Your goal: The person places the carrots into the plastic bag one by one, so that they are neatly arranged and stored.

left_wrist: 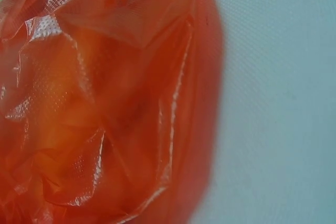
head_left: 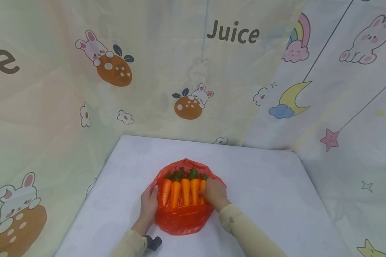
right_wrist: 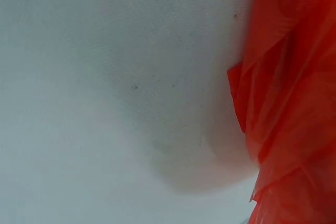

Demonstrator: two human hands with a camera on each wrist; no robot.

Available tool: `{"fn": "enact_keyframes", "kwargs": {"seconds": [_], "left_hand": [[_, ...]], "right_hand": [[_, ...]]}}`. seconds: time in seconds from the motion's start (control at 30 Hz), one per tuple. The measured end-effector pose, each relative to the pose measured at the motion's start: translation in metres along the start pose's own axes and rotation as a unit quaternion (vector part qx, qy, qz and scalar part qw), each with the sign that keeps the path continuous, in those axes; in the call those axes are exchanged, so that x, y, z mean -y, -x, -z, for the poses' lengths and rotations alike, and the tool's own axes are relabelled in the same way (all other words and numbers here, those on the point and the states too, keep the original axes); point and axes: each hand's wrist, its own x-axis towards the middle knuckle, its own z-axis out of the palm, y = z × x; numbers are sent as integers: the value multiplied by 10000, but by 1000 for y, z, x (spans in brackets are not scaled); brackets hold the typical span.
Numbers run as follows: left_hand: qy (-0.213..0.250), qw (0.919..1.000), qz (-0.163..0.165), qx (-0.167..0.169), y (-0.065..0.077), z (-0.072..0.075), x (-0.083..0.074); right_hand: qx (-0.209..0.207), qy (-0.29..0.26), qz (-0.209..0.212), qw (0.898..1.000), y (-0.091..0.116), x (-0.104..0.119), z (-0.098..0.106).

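A red plastic bag [head_left: 180, 223] lies on the table with its mouth spread wide. Inside, several orange carrots [head_left: 185, 192] with green leafy tops are lined up side by side. At the bag's left rim, my left hand [head_left: 149, 203] grips the plastic, thumb over the inner side. My right hand [head_left: 216, 194] reaches over the right rim and holds the rightmost carrot [head_left: 203, 186], covering part of it. The left wrist view is largely filled by the crinkled bag [left_wrist: 105, 108], orange showing through. In the right wrist view, folds of the bag [right_wrist: 294, 114] run along the right side.
The white table [head_left: 260, 185] extends around the bag, its far edge near a printed fabric backdrop [head_left: 161, 117]. More of that fabric hangs on both sides. A small black object [head_left: 154, 243] shows beside the left sleeve.
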Motion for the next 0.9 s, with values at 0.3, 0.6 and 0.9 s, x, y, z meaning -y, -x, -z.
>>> {"fn": "enact_keyframes", "kwargs": {"seconds": [0.3, 0.6, 0.9], "left_hand": [[-6, 10000, -48, 39, 0, -1, 0], [-90, 10000, -2, 6, -2, 0, 1], [53, 10000, -2, 83, -4, 0, -4]], "right_hand": [[-5, 48, 5, 10000, 3, -2, 0], [-263, 364, 221, 9987, 7, 0, 10], [-781, 305, 371, 9958, 11, 0, 30]]}}
